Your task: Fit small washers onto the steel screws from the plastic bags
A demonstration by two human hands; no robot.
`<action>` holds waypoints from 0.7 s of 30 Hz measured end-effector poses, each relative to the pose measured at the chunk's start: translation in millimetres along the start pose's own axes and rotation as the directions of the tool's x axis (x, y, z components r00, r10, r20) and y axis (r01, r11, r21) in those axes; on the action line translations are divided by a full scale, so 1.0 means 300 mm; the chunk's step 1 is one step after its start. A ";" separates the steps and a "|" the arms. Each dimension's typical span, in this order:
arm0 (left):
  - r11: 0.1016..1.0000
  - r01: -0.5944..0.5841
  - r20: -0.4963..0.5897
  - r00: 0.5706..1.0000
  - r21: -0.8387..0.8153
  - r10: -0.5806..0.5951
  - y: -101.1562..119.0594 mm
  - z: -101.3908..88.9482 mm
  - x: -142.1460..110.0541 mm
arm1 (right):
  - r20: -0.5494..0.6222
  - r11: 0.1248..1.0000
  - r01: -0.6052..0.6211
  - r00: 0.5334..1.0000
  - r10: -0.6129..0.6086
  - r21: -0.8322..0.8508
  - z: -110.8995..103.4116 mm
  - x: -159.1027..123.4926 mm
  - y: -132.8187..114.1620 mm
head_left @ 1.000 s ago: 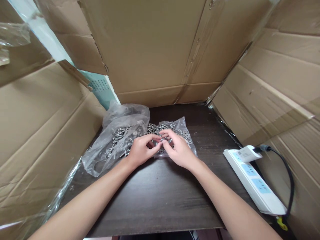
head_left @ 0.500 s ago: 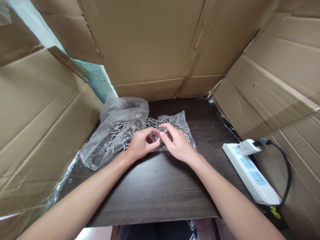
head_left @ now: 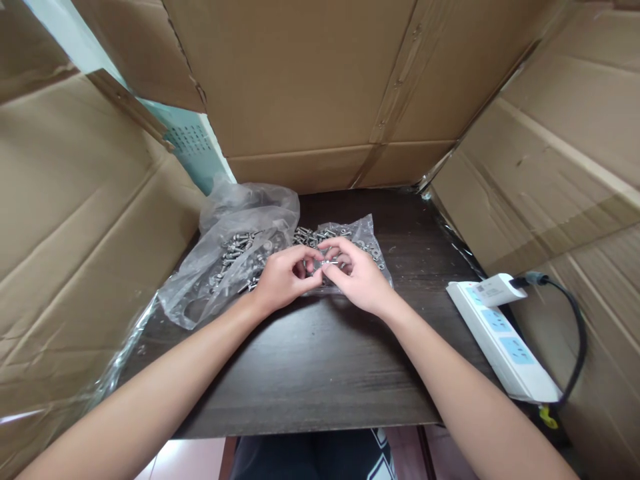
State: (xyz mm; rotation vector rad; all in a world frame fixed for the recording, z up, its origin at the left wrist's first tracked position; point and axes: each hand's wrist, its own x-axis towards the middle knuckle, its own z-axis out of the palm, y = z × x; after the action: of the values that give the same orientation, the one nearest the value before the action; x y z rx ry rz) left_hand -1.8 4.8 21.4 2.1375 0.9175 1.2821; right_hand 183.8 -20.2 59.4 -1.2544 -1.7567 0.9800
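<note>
My left hand [head_left: 283,277] and my right hand [head_left: 357,277] meet fingertip to fingertip above the dark wooden table [head_left: 320,360]. Between them both pinch a small metal screw [head_left: 325,263], fingers curled. Under and behind the hands lies a small clear bag [head_left: 367,233] with washers or nuts. To the left a larger crumpled clear bag [head_left: 235,240] holds several metal screws, and a loose pile of screws [head_left: 307,237] shows between the two bags.
Cardboard walls [head_left: 320,87] enclose the table at the back, left [head_left: 75,233] and right [head_left: 550,167]. A white power strip [head_left: 505,340] with a white plug and black cable [head_left: 575,333] lies at the right edge. Clear film hangs along the left edge.
The hands stay together at the screws with small finger shifts. The camera view has drifted, so everything sits slightly higher in the picture.
</note>
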 end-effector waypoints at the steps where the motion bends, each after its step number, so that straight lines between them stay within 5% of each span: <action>1: 1.000 -0.004 -0.002 1.000 0.003 0.004 0.000 0.000 0.000 | 0.005 1.000 -0.012 1.000 0.012 0.012 0.000 0.000 0.002; 21: 1.000 -0.022 -0.018 1.000 0.021 0.022 -0.004 0.000 -0.003 | 0.015 0.997 -0.027 1.000 0.026 0.078 0.006 0.002 0.004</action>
State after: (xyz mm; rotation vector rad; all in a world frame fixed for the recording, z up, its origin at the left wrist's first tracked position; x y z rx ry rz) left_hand -2.3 4.9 20.1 2.1605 0.9214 1.3106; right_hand 182.6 -19.8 57.6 -1.2272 -1.6995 1.0646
